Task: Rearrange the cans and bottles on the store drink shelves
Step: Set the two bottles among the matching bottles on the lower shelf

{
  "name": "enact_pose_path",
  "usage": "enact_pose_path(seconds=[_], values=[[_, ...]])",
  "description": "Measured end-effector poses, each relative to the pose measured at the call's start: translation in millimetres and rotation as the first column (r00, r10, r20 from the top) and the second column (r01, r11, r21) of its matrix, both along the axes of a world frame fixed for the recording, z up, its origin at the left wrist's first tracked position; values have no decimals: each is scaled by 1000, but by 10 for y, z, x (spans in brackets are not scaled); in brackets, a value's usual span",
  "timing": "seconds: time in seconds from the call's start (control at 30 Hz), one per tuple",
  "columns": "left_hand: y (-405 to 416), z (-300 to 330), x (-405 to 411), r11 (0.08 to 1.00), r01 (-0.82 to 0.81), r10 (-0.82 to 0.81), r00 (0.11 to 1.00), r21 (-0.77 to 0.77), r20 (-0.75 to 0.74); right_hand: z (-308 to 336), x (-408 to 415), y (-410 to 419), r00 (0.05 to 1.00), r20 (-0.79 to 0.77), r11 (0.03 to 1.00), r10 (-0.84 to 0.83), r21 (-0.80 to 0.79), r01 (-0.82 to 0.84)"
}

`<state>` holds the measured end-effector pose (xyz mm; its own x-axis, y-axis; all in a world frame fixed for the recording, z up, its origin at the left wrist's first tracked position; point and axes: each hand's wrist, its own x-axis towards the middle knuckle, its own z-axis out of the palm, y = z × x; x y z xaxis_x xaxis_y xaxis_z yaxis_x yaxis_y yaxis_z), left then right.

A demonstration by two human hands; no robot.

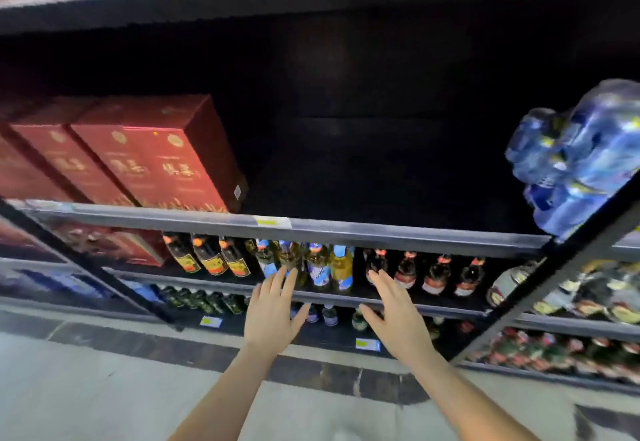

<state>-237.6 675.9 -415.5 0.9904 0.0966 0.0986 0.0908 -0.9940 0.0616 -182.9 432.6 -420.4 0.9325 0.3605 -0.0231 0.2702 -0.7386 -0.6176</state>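
Note:
My left hand (272,312) and my right hand (394,316) are both stretched out flat, fingers straight, in front of the lower shelf and holding nothing. Behind my left fingertips stand amber bottles with blue labels (320,267). To their left are dark bottles with orange caps (211,257). Past my right fingertips is a row of dark bottles with red and white labels (436,276). Small bottles (329,314) on the shelf below show between my hands.
Red gift boxes (152,156) fill the left of the upper shelf (346,227), whose middle is dark and bare. A shrink-wrapped pack of blue water bottles (578,160) sits at its right. A black upright (554,274) slants across the right. Pale floor lies below.

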Motion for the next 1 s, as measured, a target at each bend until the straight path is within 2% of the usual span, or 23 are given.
enact_pose_path(seconds=[0.13,0.33,0.57,0.77,1.0], values=[[158,-287,239,997,35,-32,999,-75,40,-202,131,207,999,-14,999,-38,-9,38],[322,-1212,635,959,30,-13,998,-281,60,-940,454,576,988,-29,979,-153,135,156],[223,-2534,1062,841,157,22,946,-518,323,-2120,902,966,960,9,888,-278,385,254],[165,-3162,1388,829,240,59,860,-505,506,-2726,1111,1193,938,97,836,-332,491,245],[68,-3233,1600,849,230,104,810,-475,578,-3007,1253,1307,854,278,835,-440,475,276]])
